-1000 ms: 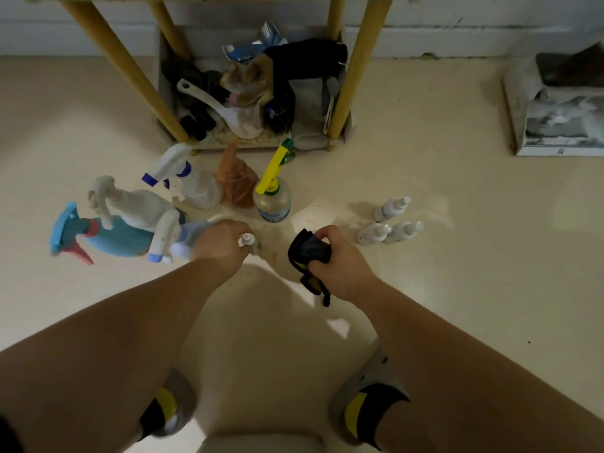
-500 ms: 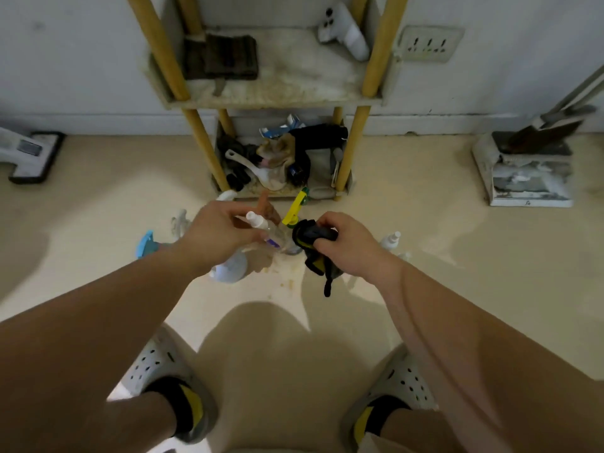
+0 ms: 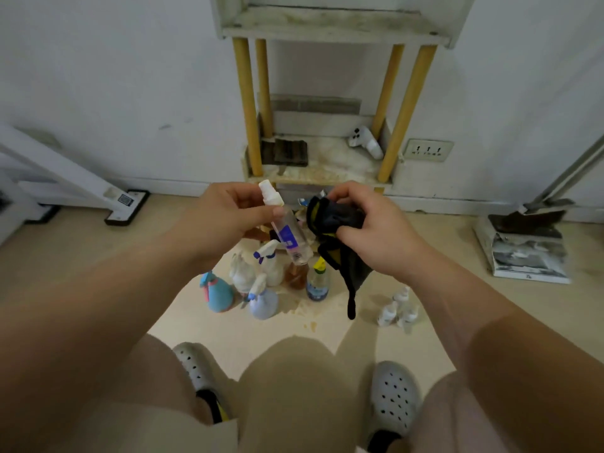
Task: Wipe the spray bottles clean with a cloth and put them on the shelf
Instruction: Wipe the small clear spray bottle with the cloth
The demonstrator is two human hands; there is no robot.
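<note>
While my left hand [image 3: 219,223] pinches the small clear spray bottle [image 3: 289,235] up in front of the shelf [image 3: 313,178], my right hand [image 3: 379,230] clutches the dark cloth [image 3: 336,217] there too. Other spray bottles [image 3: 264,273] stand clustered on the floor [image 3: 457,305] before the shelf.

Both hands were up in front, side by side, each gripping something
The left hand [image 3: 222,223] pinched a small spray bottle [image 3: 289,235] near its neck, fingers curled; the right hand [image 3: 379,233] clutched a dark cloth [image 3: 333,217], both forearms bare and converging
</note>
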